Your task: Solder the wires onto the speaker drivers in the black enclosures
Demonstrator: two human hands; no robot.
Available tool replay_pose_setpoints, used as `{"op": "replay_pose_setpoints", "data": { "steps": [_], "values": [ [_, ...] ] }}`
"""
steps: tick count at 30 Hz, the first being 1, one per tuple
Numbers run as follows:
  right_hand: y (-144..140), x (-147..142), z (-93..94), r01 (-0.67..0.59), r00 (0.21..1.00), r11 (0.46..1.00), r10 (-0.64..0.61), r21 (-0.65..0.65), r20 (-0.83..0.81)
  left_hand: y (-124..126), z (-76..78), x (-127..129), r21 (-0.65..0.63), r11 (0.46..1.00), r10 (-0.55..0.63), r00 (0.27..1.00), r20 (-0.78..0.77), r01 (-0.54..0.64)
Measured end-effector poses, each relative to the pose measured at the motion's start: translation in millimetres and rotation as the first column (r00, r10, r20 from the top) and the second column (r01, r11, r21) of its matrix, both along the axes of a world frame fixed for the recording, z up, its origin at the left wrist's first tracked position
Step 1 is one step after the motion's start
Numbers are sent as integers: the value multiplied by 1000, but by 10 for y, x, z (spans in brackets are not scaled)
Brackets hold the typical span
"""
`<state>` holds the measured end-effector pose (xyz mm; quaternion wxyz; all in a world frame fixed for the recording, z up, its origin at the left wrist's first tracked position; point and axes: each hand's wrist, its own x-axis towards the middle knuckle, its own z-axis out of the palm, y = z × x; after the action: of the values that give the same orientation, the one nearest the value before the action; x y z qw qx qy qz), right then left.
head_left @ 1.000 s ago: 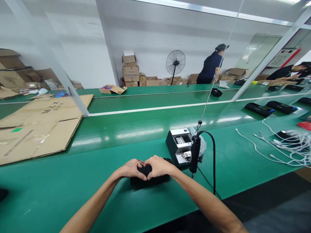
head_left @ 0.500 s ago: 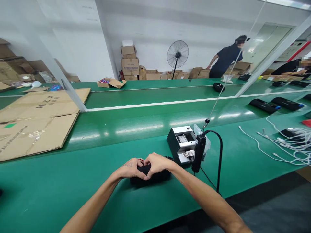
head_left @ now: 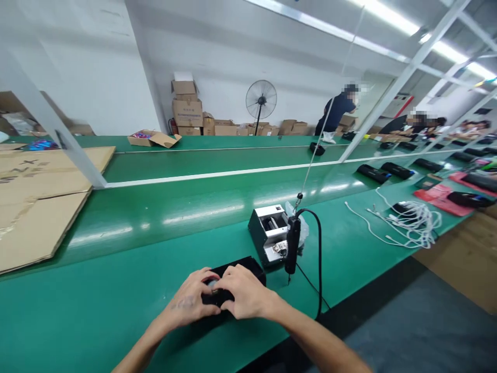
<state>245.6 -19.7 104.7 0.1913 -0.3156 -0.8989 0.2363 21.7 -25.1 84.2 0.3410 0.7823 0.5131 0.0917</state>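
From the head camera, the green bench (head_left: pixel 116 290) fills the lower half of the frame, its near edge running diagonally from bottom centre up to the right, where grey floor begins. Bare mat lies open to the left of the hands and behind them, up to the white stripe across mid frame.

At lower centre the left hand (head_left: pixel 190 303) and the right hand (head_left: pixel 243 295) meet over a black device (head_left: pixel 236 274) that lies flat on the mat. The fingers of both hands are curled together and pinched on a small dark part at the device's near end; what that part is cannot be told.

Just right of the device stands a small grey box (head_left: pixel 267 235) with a white top. Beside it a black electric screwdriver (head_left: pixel 292 246) hangs on a thin line, its cable looping down over the bench edge. White cables (head_left: pixel 407 223) lie in a tangle well apart, at mid right. Flattened cardboard (head_left: pixel 39 202) covers the far left.

Against half a second ago, the view has swung rightward, showing more floor and more of the bench at the right. The hands sit lower in the frame, and more of the device's smooth, matt, rectangular top shows behind them.
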Motion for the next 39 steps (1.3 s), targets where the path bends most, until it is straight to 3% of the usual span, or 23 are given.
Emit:
{"op": "replay_pose_setpoints", "data": {
  "steps": [1, 2, 3, 4, 5, 6, 7, 8, 9, 11, 15, 17, 20, 24, 26, 29, 32, 35, 37, 39],
  "values": [
    [-55, 96, -39, 41, 977, 999, -32, 35, -211, -84, -111, -5, 55, 998, -20, 1000, -9, 20],
    [-86, 215, -77, 170, 901, 983, -126, 70, -415, -166, -234, -8, 131, 989, -63, 998, -15, 64],
    [-88, 355, -113, 374, 777, 922, -255, 96, -575, -241, -360, -6, 310, 943, -119, 993, -23, 120],
    [-61, 509, -145, 635, 594, 765, -392, 110, -703, -307, -474, 1, 509, 850, -147, 989, -17, 135],
    [-9, 669, -174, 831, 388, 550, -467, 83, -795, -360, -567, 12, 655, 745, -146, 989, -21, 124],
    [61, 825, -200, 922, 231, 388, -527, 10, -818, -401, -631, 26, 740, 659, -157, 987, -42, 137],
    [136, 966, -224, 942, 134, 322, -614, -92, -778, -428, -665, 40, 789, 599, -158, 986, -52, 138],
    [203, 1083, -247, 913, 114, 351, -709, -208, -696, -444, -673, 52, 808, 572, -158, 985, -64, 144],
    [253, 1172, -271, 861, 142, 407, -768, -304, -624, -452, -662, 60, 811, 565, -163, 984, -70, 151],
    [274, 1259, -327, 782, 208, 487, -792, -388, -574, -455, -621, 62, 802, 579, -158, 985, -68, 149],
    [106, 1194, -476, 731, 200, 550, -739, -404, -644, -461, -612, 60, 781, 608, -147, 987, -60, 138],
    [58, 1150, -510, 667, 205, 607, -707, -432, -677, -467, -631, 98, 791, 604, -139, 990, -17, 99],
    [122, 1149, -400, 584, 164, 676, -640, -449, -751, -474, -628, 206, 802, 596, -100, 994, 41, 27],
    [309, 1173, -67, 577, 11, 720, -479, -386, -878, -484, -589, 325, 812, 583, -70, 997, 14, 30],
    [387, 1160, 51, 594, -8, 721, -438, -357, -899, -487, -577, 341, 810, 585, -64, 998, 6, 33],
    [449, 1141, 101, 598, 46, 718, -474, -356, -879, -483, -574, 329, 814, 578, -54, 998, -31, 57],
    [397, 1130, 86, 545, 175, 750, -539, -375, -824, -470, -596, 312, 826, 553, -44, 994, -99, 107],
    [181, 1029, 88, 370, 315, 834, -526, -409, -790, -459, -639, 316, 832, 549, -30, 997, -72, 76],
    [-33, 872, 99, 175, 296, 905, -425, -389, -856, -462, -656, 328, 828, 558, -17, 999, -45, 47],
    [-250, 663, 107, 6, 213, 947, -316, -322, -924, -478, -654, 341, 819, 572, -10, 998, -58, 54]
  ]
}}
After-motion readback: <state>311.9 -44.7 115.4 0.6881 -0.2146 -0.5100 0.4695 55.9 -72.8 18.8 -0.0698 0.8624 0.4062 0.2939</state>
